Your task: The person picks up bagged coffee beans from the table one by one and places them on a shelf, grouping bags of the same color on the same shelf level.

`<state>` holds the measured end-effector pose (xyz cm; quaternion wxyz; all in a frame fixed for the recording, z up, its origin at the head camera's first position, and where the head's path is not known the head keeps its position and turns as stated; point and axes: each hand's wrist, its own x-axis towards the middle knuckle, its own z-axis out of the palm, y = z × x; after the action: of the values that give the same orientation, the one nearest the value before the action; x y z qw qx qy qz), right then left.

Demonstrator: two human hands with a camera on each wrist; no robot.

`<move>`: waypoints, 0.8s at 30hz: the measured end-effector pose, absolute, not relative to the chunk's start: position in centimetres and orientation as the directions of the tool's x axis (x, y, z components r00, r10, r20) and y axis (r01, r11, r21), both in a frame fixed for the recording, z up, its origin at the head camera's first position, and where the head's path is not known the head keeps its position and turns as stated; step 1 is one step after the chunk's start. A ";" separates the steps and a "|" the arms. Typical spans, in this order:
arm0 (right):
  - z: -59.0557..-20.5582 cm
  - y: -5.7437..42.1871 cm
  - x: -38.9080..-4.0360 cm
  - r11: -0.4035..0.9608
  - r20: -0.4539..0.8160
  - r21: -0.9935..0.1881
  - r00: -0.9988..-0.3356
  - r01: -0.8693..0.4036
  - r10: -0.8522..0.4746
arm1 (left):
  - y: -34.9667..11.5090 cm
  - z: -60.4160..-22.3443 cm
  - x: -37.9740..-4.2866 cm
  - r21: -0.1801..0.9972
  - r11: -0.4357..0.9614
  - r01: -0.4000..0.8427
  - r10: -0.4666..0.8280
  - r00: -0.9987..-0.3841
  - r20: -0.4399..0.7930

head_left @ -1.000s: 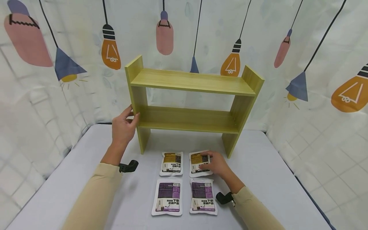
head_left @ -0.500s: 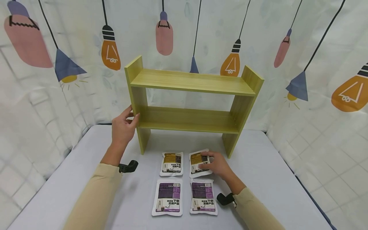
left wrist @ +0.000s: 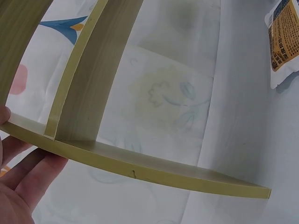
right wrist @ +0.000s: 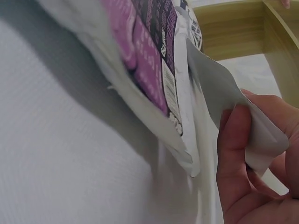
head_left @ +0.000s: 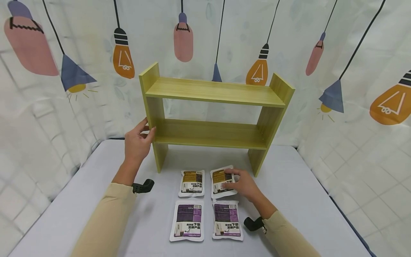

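Observation:
My left hand (head_left: 136, 144) grips the left side panel of a yellow-green wooden shelf (head_left: 212, 135), thumb on the front edge and fingers behind it. The left wrist view shows the fingers (left wrist: 44, 175) on the panel's outer face. My right hand (head_left: 245, 185) pinches the right edge of a brown-and-white pouch (head_left: 219, 178). In the right wrist view that pouch's grey back (right wrist: 219, 86) is tipped up between thumb and fingers. A second brown pouch (head_left: 192, 184) lies to its left. Two purple pouches, the left one (head_left: 187, 221) and the right one (head_left: 227, 219), lie in front.
The shelf has two boards, with open space under the lower board (head_left: 210, 135). A white cloth covers the table (head_left: 106, 171). Behind and at both sides hangs a white curtain (head_left: 359, 142) printed with lamps and bulbs.
The pinched brown pouch has risen slightly at its far edge and turned a little. My right wrist has shifted slightly right. The left hand and shelf stay where they were.

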<state>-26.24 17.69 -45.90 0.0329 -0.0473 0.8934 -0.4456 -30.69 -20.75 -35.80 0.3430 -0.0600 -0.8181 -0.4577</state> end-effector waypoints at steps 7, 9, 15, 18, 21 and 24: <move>-45.2 17.9 -26.0 0.591 -0.005 -0.805 -0.994 -0.060 -0.107 | -20.8 -35.7 -30.7 0.707 0.571 0.416 -0.216 -0.755 0.619; -45.0 17.9 -25.9 0.583 -0.005 -0.810 -0.995 -0.057 -0.105 | -20.8 -35.7 -30.6 0.706 0.571 0.420 -0.215 -0.753 0.622; -44.6 18.1 -25.9 0.565 -0.009 -0.824 -0.995 -0.050 -0.101 | -20.8 -35.7 -30.6 0.697 0.572 0.431 -0.213 -0.743 0.634; -44.5 18.3 -25.8 0.551 -0.002 -0.832 -0.994 -0.057 -0.106 | -20.8 -35.8 -30.6 0.691 0.576 0.436 -0.211 -0.738 0.641; -44.3 18.4 -25.7 0.540 0.000 -0.840 -0.994 -0.060 -0.111 | -20.8 -35.8 -30.6 0.689 0.578 0.436 -0.210 -0.737 0.643; -44.1 18.4 -25.7 0.530 0.000 -0.846 -0.994 -0.059 -0.110 | -20.8 -35.8 -30.7 0.691 0.580 0.432 -0.212 -0.738 0.640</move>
<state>-25.66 18.43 -44.08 0.0266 -0.0483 0.8743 -0.4823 -30.66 -20.76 -35.85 0.3552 -0.0677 -0.8147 -0.4533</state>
